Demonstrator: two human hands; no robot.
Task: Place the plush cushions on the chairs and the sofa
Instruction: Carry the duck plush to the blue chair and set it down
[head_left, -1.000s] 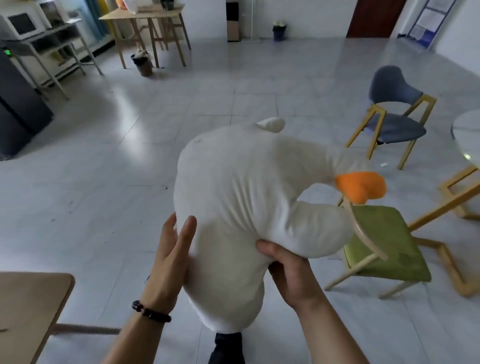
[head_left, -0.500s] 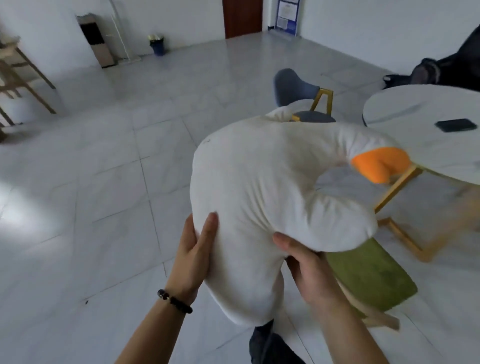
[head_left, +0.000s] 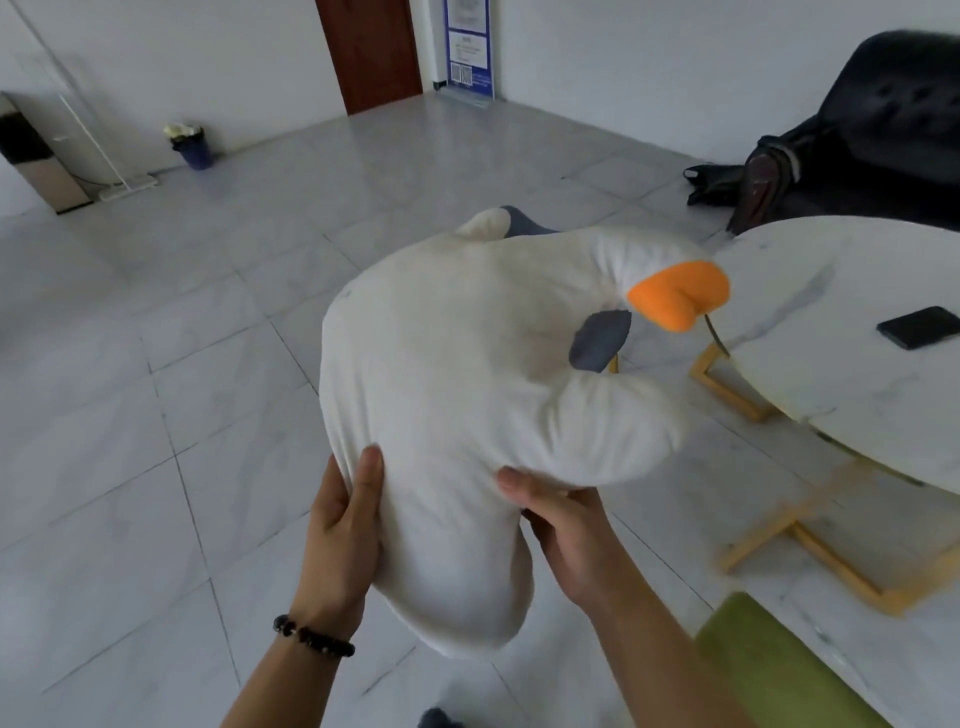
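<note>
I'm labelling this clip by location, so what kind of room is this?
Probably an office lounge or waiting area, not a home: a bare tiled floor, a round marble-look table with a phone on it, a dark sofa, and a standing notice board by the door.

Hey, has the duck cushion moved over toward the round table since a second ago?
Yes. The duck cushion, gripped by left hand and right hand, now has its beak overlapping the round table edge; earlier it hung over the green chair.

I see a soft, matt cloth cushion (head_left: 467, 374) with a wrinkled surface, a glossy marble-look table (head_left: 852, 332), shiny pale floor tiles (head_left: 156, 364) and a matt green fabric seat (head_left: 779, 670).
</note>
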